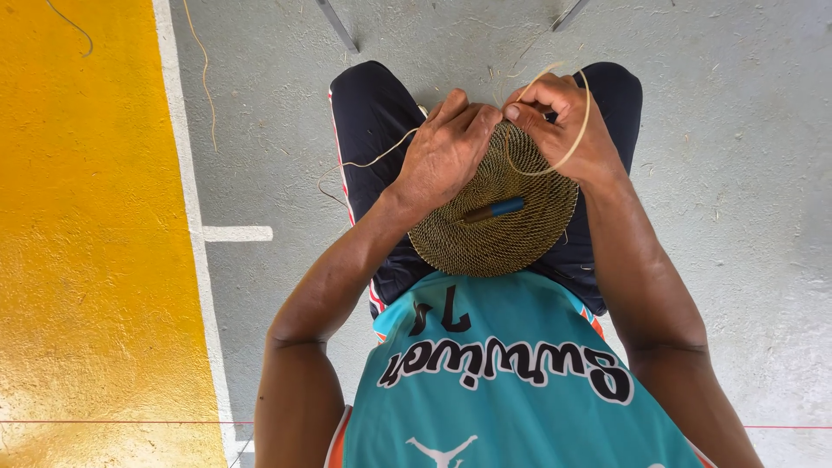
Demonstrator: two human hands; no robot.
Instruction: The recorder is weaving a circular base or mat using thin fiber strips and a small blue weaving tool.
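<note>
Two hands meet at the 12 o'clock rim of a round woven disc [503, 217] that rests on the person's lap, over dark shorts [373, 113]. The left hand [446, 156] lies across the disc's 10 o'clock edge, its fingers pressed together against the rim. The right hand [563, 121] sits at 1 o'clock, its fingers pinching a pale fibre strand [579, 130] that loops out around the hand and back to the weave. A small blue-tipped tool [492, 210] lies loose on the disc's centre. Another thin strand [373, 160] trails away at 9 o'clock over the thigh.

Judging from this, the loop could kink or snap if drawn too sharply through the tight coils. The loose tool looks likely to roll off onto the grey floor [737, 173] should the disc tilt. The trailing strand might snag under the wrist and tangle
</note>
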